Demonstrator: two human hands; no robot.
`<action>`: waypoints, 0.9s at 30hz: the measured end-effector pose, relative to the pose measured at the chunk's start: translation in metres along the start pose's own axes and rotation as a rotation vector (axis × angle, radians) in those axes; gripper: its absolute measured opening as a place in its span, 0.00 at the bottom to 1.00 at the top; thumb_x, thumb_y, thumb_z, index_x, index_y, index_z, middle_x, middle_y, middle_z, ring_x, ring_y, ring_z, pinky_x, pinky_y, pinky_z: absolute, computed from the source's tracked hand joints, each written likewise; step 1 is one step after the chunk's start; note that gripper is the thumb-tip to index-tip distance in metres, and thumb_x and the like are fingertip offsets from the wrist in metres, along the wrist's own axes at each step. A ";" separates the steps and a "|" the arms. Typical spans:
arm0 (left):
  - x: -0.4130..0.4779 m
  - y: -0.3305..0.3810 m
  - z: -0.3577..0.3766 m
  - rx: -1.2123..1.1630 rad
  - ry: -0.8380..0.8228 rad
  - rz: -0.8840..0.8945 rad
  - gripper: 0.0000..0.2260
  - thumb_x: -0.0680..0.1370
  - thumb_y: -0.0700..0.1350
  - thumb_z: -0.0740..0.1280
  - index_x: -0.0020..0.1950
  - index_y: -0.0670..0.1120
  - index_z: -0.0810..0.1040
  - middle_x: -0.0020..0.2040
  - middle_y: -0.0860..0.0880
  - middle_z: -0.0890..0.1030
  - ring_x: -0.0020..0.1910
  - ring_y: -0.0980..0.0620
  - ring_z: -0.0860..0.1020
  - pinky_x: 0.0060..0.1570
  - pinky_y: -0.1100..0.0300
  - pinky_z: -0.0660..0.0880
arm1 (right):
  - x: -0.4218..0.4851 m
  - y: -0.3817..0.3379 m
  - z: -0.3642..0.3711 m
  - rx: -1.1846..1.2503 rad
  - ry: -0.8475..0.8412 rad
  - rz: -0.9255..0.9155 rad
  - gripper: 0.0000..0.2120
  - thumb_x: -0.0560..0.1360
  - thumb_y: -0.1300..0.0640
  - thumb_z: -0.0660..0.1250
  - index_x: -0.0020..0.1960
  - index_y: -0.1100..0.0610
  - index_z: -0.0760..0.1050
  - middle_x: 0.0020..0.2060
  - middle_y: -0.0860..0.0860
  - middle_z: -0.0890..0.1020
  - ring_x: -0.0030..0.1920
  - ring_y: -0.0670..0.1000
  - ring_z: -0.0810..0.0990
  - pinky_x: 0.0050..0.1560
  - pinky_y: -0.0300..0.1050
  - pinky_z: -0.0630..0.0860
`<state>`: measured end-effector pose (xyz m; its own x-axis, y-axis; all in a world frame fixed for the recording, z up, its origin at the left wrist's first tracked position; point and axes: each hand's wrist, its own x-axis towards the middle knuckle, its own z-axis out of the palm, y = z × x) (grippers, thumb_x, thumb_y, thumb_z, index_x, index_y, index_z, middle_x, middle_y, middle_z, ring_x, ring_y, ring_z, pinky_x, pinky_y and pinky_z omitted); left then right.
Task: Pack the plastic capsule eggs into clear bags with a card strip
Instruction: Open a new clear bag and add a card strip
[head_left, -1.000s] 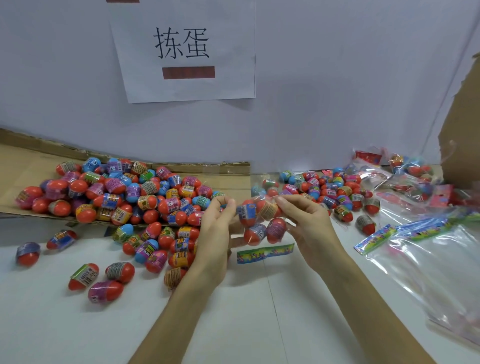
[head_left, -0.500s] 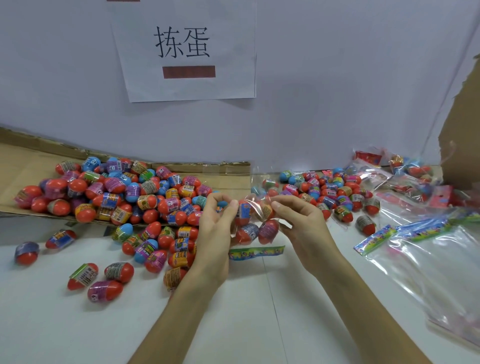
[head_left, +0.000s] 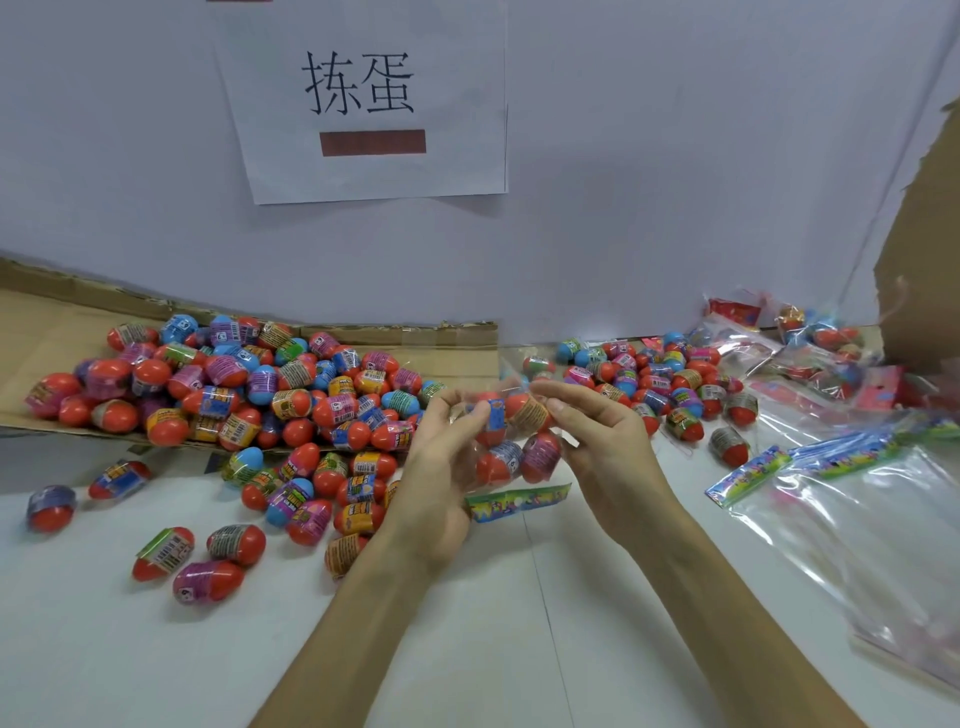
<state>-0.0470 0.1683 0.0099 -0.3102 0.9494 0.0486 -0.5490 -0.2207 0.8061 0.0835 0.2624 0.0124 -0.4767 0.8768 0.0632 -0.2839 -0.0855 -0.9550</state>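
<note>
Head view: the left hand and right hand are holding a clear bag above the counter, fingers pinching its top. Four capsule eggs are sitting inside it, with a card strip along the bottom. Loose eggs are lying left of the bag.

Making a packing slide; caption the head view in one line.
Left hand and right hand pinch a clear bag of capsule eggs, card strip at its base, beside the loose egg pile.

Glossy plastic capsule eggs are gleaming at centre left on matt, rough-edged brown cardboard. At right, clear bags are glinting as thin, wrinkled film. The paper sign at top is looking matt, the white tabletop smooth.
</note>
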 end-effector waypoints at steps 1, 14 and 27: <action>0.001 -0.001 -0.001 0.024 0.006 0.017 0.17 0.77 0.46 0.69 0.64 0.44 0.74 0.62 0.42 0.84 0.56 0.45 0.85 0.46 0.51 0.83 | 0.000 -0.001 0.000 0.003 -0.001 0.000 0.10 0.81 0.64 0.66 0.54 0.58 0.85 0.53 0.56 0.86 0.55 0.57 0.85 0.55 0.50 0.83; 0.000 -0.001 0.000 0.092 0.050 0.066 0.14 0.83 0.47 0.61 0.53 0.57 0.86 0.59 0.49 0.86 0.55 0.51 0.85 0.49 0.52 0.82 | -0.008 -0.007 0.007 0.068 -0.107 -0.089 0.20 0.82 0.68 0.58 0.48 0.54 0.88 0.54 0.54 0.86 0.54 0.52 0.84 0.51 0.43 0.82; -0.007 0.003 0.009 -0.248 -0.105 -0.080 0.04 0.79 0.47 0.65 0.44 0.49 0.75 0.70 0.41 0.80 0.68 0.38 0.79 0.67 0.37 0.75 | -0.005 -0.001 0.014 0.254 -0.096 -0.092 0.19 0.80 0.68 0.57 0.37 0.55 0.79 0.45 0.53 0.84 0.50 0.51 0.84 0.46 0.43 0.81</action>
<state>-0.0395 0.1628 0.0168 -0.1836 0.9810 0.0618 -0.7460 -0.1800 0.6412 0.0744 0.2513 0.0173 -0.5127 0.8384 0.1851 -0.5229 -0.1339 -0.8418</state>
